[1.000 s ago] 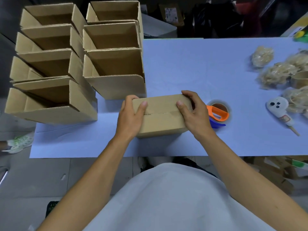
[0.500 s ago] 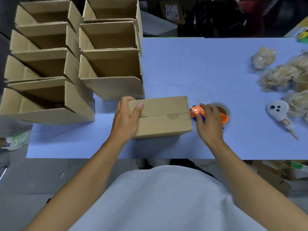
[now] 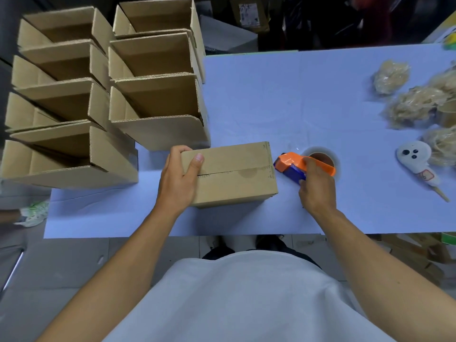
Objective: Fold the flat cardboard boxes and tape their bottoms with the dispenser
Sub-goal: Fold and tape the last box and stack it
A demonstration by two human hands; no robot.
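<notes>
- The left hand (image 3: pixel 178 184) gripped the folded box's (image 3: pixel 234 174) left end on the table (image 3: pixel 271 95), thumb across its top seam
- The right hand (image 3: pixel 317 186) curled round the tape dispenser (image 3: pixel 292 165), just beside the box's right end

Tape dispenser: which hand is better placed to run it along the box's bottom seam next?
Right. The right hand already grips the tape dispenser beside the box, while the left hand holds the box's other end steady.

A white ghost-shaped toy on a stick (image 3: pixel 417 164) lies at right of frame on the pale blue table cover (image 3: pixel 271 95), near several bundles of straw-coloured packing filler (image 3: pixel 409 107), and a green-and-white shoe (image 3: pixel 34 213) rests on the floor at left.
</notes>
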